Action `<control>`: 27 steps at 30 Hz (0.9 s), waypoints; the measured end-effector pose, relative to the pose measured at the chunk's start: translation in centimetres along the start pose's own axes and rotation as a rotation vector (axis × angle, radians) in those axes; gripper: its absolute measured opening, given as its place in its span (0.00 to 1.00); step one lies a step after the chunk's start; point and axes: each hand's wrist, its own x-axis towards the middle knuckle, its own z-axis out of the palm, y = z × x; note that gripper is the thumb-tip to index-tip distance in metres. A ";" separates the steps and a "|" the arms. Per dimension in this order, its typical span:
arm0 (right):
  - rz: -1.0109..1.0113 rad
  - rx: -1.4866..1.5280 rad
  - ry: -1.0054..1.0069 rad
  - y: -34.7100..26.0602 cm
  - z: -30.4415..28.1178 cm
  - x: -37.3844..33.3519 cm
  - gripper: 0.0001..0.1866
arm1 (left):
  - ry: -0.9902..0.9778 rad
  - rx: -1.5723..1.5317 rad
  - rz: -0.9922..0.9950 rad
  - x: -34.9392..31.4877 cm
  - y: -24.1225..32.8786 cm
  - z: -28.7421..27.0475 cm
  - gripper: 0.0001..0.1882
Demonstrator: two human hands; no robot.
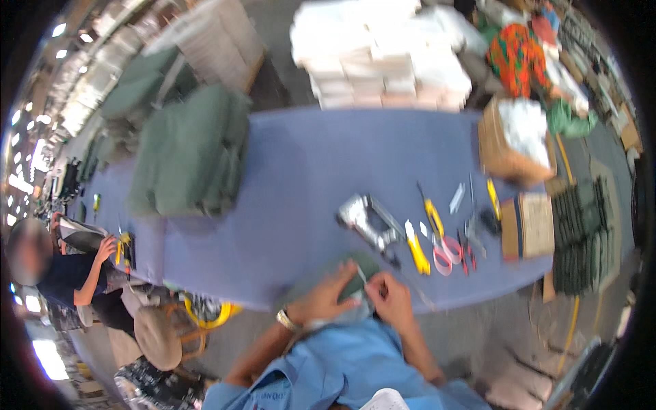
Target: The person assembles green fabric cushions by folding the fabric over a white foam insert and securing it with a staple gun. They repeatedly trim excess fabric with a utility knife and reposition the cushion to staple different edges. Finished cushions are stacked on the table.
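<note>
At the table's near edge, a dark green folded cloth [362, 262] lies in front of me. My left hand [321, 298] rests on it with the fingers stretched out and apart, a watch on its wrist. Just to the right, the fingers of my right hand [393, 298] are pinched together. A thin whitish strip [361, 275] shows between the two hands; blur hides whether either hand grips it. Beyond the hands lie a crumpled silver-grey plastic packet [369, 222] and a yellow cutter knife [416, 254]. Pink-handled scissors [447, 255] lie right of the knife.
A tall stack of green cloth pieces [191, 150] stands at the left on the blue table [307, 157]. Cardboard boxes [527, 225] stand at the right end. White stacks [383, 61] rise behind the table. Another person [72, 273] works at the far left beside a stool [158, 336].
</note>
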 end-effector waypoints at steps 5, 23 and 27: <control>-0.017 0.048 -0.052 -0.9 4.2 1.7 0.16 | 0.077 0.177 -0.082 -2.9 -0.9 -2.7 0.53; 0.104 0.098 0.119 0.0 7.5 3.6 0.16 | 0.068 0.309 -0.172 0.0 -1.8 -1.5 0.49; -0.057 0.016 0.286 -1.2 7.7 4.2 0.14 | 0.108 0.269 -0.185 0.0 -2.1 -1.3 0.48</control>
